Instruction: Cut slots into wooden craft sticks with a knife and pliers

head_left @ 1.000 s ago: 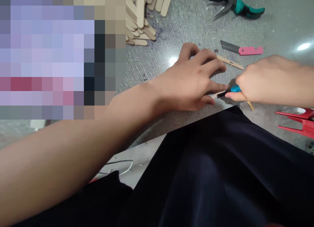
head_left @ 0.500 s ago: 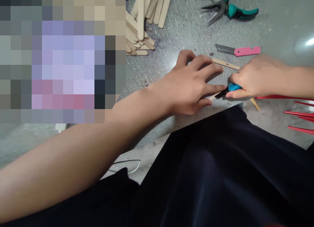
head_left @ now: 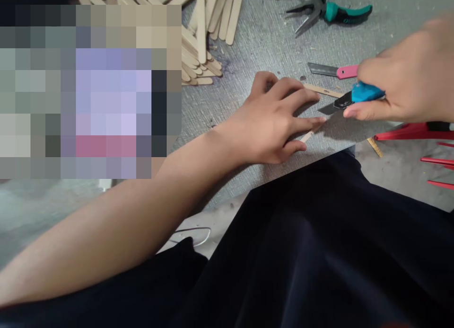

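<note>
My left hand lies palm down on the table with its fingers spread. A thin wooden craft stick shows between its thumb and index finger, mostly hidden under the hand. In my right hand is a blue utility knife, its dark blade pointing left, just above the table by my left index fingertip. Beyond my left fingertips lies another craft stick with a small dark mark. A pink-handled cutter rests behind it, its handle partly covered by my right hand.
Many craft sticks are piled at the back. Pliers with green and black grips lie opened at the back right. Past the table's front edge are red objects and a yellowish stick. A blurred patch covers the upper left.
My right hand has lifted the knife up and to the right, away from the stick, leaving the blade apart from it. My left hand has stayed almost in place.
</note>
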Action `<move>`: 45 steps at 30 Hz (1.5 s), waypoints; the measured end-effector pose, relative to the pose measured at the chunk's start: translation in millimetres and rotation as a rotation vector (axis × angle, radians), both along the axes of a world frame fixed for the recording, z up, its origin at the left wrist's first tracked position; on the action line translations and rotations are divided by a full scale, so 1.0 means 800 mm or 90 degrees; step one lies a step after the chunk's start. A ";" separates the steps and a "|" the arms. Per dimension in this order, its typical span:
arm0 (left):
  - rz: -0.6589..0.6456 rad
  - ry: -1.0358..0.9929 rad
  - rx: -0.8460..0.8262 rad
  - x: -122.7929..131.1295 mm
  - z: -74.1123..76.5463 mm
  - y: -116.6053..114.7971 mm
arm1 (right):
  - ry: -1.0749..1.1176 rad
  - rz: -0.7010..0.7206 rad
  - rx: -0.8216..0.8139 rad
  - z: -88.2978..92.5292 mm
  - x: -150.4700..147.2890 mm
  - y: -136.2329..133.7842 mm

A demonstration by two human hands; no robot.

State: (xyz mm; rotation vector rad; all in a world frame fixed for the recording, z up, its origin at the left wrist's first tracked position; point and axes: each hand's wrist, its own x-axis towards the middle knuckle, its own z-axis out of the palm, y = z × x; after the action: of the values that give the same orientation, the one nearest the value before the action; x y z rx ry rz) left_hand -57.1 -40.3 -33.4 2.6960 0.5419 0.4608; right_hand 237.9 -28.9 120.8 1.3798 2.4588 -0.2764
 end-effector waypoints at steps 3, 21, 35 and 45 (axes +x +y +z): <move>0.019 0.020 0.010 0.002 0.003 -0.006 | -0.120 0.082 -0.009 -0.010 0.012 -0.013; 0.107 0.030 0.091 -0.008 0.009 -0.020 | 0.106 0.138 -0.153 -0.091 0.001 -0.084; 0.099 0.049 0.207 0.006 0.051 -0.101 | 0.105 0.023 -0.153 -0.081 0.052 -0.063; 0.135 0.039 0.277 0.016 0.035 -0.120 | -0.026 -0.094 -0.210 -0.071 0.015 -0.024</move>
State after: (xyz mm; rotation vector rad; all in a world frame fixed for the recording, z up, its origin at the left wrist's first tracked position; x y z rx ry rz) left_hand -44.3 -136.6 -5.8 3.0865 0.8360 0.6144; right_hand 250.1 -48.1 64.0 1.4037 2.1604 -0.6481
